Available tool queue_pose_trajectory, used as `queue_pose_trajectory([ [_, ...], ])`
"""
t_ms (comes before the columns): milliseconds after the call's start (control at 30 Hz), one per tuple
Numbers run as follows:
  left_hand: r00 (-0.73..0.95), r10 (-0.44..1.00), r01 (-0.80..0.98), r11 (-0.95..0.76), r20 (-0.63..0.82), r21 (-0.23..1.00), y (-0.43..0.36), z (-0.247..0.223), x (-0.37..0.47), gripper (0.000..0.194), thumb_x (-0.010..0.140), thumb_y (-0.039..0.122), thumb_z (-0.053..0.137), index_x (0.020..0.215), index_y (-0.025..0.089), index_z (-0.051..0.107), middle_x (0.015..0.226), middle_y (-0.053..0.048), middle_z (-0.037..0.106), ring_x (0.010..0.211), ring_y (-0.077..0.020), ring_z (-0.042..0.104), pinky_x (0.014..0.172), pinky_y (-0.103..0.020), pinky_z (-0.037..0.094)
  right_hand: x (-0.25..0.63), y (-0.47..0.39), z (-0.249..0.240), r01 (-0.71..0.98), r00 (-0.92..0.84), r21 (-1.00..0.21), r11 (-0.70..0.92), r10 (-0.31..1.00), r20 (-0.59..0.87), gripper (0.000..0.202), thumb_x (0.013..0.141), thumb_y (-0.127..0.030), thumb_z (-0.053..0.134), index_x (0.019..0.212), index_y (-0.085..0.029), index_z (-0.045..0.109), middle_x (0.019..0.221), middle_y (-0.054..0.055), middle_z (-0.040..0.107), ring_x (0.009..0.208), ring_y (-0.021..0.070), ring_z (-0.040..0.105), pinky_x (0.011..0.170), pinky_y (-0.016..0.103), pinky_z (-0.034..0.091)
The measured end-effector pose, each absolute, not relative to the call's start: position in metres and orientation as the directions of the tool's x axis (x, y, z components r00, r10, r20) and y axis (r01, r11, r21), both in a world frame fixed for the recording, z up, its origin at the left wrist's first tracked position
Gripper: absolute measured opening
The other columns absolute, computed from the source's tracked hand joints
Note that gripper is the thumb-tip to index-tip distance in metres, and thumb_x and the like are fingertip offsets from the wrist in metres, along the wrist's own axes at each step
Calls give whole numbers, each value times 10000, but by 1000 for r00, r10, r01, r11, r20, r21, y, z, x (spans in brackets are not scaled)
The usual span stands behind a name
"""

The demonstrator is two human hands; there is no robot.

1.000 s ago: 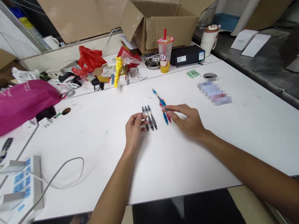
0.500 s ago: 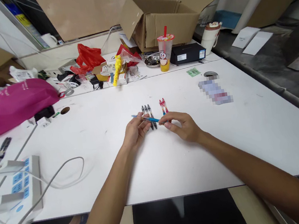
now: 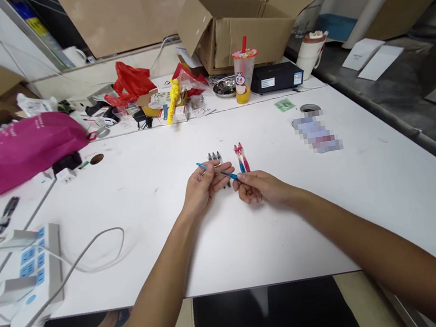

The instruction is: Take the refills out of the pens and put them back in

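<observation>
A slim blue pen (image 3: 228,175) is held above the table between both hands. My left hand (image 3: 204,184) pinches its left part under the thumb, palm turned up and the other fingers stretched to the right. My right hand (image 3: 262,185) grips the blue right end between thumb and fingers, with the remaining fingers curled. The left hand hides part of the pen, so I cannot tell whether it is in one piece. Behind the hands, several black pens (image 3: 213,156) lie side by side, partly covered. Right of them lie two red-tipped pens (image 3: 243,158), one with a blue grip, one pink.
A power strip (image 3: 39,267) with looping white cables occupies the left of the white table (image 3: 255,245). Along the back are a magenta bag (image 3: 31,150), a drink cup (image 3: 245,77), a black box (image 3: 277,78) and an open carton (image 3: 249,41). A tape roll (image 3: 310,108) lies right.
My right hand has turned, its fingers now curling beneath the pen's right end. The pen slants more steeply, and my left fingers are more stretched out. The view has shifted slightly.
</observation>
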State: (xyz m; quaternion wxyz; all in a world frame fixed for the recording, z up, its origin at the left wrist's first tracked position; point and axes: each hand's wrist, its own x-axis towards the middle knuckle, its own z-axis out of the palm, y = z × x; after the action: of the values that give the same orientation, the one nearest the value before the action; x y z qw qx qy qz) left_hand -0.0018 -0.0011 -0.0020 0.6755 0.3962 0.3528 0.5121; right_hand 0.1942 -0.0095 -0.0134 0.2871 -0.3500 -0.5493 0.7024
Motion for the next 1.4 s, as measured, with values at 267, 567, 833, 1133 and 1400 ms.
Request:
queue_pose_trajectory([
  [267,59,997,-388,62,-42,920,-6,-7,9,356,874,506,728,961,171,643,1121,-138,768,1013,-213,754,916,-352,605,200,-15,-6,438,-415,-833,337,898,145,315,1035,-474,436,889,-241,589,677,-33,606,572,135,487,611,297,369],
  [567,51,988,-376,153,-144,914,-2,-7,7,349,880,478,732,1000,162,644,1031,-142,790,923,-215,776,857,-338,627,198,-16,-12,425,-310,-844,328,929,204,301,1019,-482,461,950,-241,627,866,18,713,649,160,587,633,325,439],
  [833,15,985,-376,164,-171,912,-1,-9,8,331,877,464,737,973,165,631,1032,-142,790,866,-204,783,747,-288,636,197,-12,-18,349,-201,-883,313,946,256,229,960,-438,594,1122,-278,616,1086,62,719,931,236,667,740,377,515],
  [1133,-14,982,-388,169,-189,906,1,-12,9,374,844,500,758,914,170,597,990,-162,789,784,-208,775,682,-291,635,196,-11,-21,346,-173,-875,339,939,296,300,944,-385,623,1224,-288,571,1062,54,694,921,223,647,717,363,498],
  [1400,-16,980,-395,175,-197,902,1,-12,9,353,864,483,744,916,166,598,1012,-164,787,805,-204,776,698,-295,640,196,-11,-17,361,-178,-856,370,928,326,162,967,-367,596,1085,-273,655,1025,50,682,921,219,633,709,364,504],
])
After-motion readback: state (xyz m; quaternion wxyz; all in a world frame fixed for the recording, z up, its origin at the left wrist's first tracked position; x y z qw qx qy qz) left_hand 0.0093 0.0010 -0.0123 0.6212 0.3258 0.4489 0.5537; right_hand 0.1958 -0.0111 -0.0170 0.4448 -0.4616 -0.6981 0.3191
